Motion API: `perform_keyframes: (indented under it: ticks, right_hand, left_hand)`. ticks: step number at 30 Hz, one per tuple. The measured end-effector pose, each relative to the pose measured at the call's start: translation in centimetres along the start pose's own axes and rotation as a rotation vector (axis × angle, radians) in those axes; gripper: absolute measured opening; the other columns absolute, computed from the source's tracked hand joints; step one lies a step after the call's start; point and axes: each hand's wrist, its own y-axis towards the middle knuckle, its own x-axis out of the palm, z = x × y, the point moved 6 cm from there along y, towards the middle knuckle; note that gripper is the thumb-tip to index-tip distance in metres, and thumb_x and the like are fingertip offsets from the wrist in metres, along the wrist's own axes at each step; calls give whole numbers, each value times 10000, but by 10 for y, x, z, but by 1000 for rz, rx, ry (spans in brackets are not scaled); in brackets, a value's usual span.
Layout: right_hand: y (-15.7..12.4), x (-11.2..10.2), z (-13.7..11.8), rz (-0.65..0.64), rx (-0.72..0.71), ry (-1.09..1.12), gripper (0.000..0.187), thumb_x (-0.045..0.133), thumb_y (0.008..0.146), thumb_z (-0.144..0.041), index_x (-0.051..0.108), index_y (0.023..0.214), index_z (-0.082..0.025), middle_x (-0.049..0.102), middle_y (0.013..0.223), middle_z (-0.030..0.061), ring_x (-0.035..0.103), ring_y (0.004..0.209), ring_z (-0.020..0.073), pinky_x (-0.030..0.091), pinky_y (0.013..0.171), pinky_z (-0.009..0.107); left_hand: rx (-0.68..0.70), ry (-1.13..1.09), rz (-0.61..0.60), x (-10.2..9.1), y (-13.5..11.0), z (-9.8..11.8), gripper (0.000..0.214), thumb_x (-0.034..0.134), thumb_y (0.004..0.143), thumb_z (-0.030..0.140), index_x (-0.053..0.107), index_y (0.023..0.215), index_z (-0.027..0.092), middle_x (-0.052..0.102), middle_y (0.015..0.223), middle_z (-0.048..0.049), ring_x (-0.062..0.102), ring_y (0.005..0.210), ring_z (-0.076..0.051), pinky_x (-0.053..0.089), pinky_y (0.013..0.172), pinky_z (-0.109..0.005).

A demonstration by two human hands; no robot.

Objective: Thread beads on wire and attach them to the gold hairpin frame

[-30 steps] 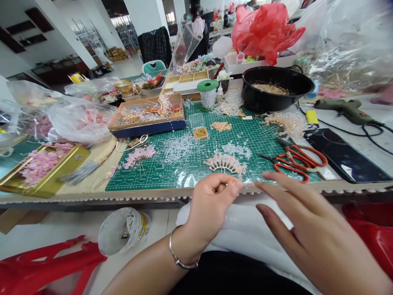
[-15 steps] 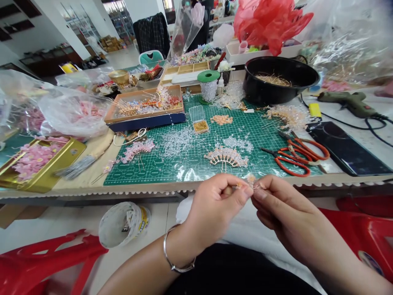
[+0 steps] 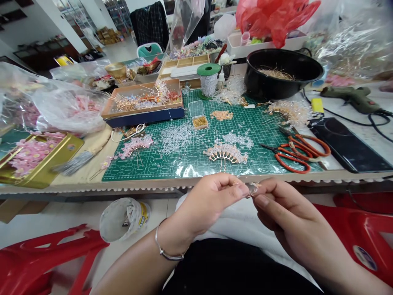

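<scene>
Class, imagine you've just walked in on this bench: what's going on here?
A person seated at a craft bench is pinching a tiny pale piece between the fingertips of their left hand and right hand. Just beyond the hands lies a green cutting mat, holding a fan-shaped beaded ornament and loose clear beads. Red-handled pliers lie at the mat's right side.
</scene>
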Motion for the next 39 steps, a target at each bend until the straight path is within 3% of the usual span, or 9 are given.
perform_keyframes:
  ticks: [4, 9, 13, 16, 20, 23, 26, 32, 39]
  right_hand:
    - [-2, -3, -1, 30, -40, -37, 163, 609, 956, -418, 622, 946, -256, 410, 643, -54, 358, 570, 117, 321, 483, 210]
    - [1, 5, 5, -114, 76, 172, 212, 652, 927, -451, 580, 916, -252, 321, 589, -91, 205, 493, 84, 197, 440, 206]
    - [0, 7, 3, -273, 191, 253, 249, 672, 907, -479, 586, 942, -248, 337, 606, -89, 190, 505, 81, 162, 442, 215]
    - [-3, 4, 1, -346, 229, 150, 282, 661, 918, -505, 584, 925, -234, 320, 600, -92, 187, 515, 79, 149, 452, 221]
    - [-3, -2, -1, -266, 159, -50, 328, 657, 917, -539, 576, 877, -223, 301, 616, -90, 165, 529, 79, 112, 464, 236]
    - [-2, -3, 0, -178, 101, -38, 328, 668, 907, -537, 573, 860, -226, 297, 607, -88, 173, 527, 84, 109, 465, 238]
    - [0, -5, 4, -117, 40, 31, 285, 683, 906, -496, 570, 867, -237, 317, 585, -89, 203, 513, 88, 138, 469, 237]
    - [2, -6, 5, -71, -118, 40, 185, 659, 933, -433, 583, 900, -267, 365, 546, -84, 308, 482, 106, 236, 457, 243]
    - [-2, -12, 5, 120, -288, -91, 137, 658, 939, -408, 595, 925, -287, 516, 638, -47, 432, 540, 129, 356, 501, 266]
  left_hand:
    - [-112, -194, -36, 5, 1, -9, 260, 687, 844, 396, 603, 739, 172, 307, 546, 92, 178, 497, -75, 128, 494, -271]
    - [-113, -195, -59, 4, 1, -9, 300, 726, 824, 432, 608, 726, 174, 307, 532, 95, 161, 492, -74, 113, 493, -273]
    - [-43, -42, -118, -1, 1, 4, 240, 735, 820, 397, 684, 750, 173, 556, 655, 30, 423, 589, -96, 315, 590, -253]
    - [-55, 101, -177, -2, 0, 12, 188, 743, 819, 357, 705, 759, 183, 650, 771, 3, 549, 742, -139, 392, 725, -268]
    - [-77, 219, -181, -3, 1, 17, 170, 766, 796, 344, 703, 756, 191, 642, 761, 17, 539, 725, -132, 389, 705, -260]
    - [-45, 162, -166, -3, 1, 19, 184, 621, 885, 311, 701, 773, 189, 623, 744, 4, 512, 706, -127, 386, 681, -259]
    - [-96, 77, -142, -7, 0, 13, 188, 503, 858, 193, 690, 842, 183, 471, 622, 39, 377, 585, -110, 308, 557, -249]
    - [-216, -33, -172, -2, -5, -5, 90, 585, 774, 185, 601, 863, 191, 385, 564, 91, 253, 498, -81, 171, 480, -251]
    - [-84, -81, -13, 9, -12, -13, 212, 695, 841, 319, 541, 782, 186, 423, 613, 79, 311, 544, -69, 235, 520, -239]
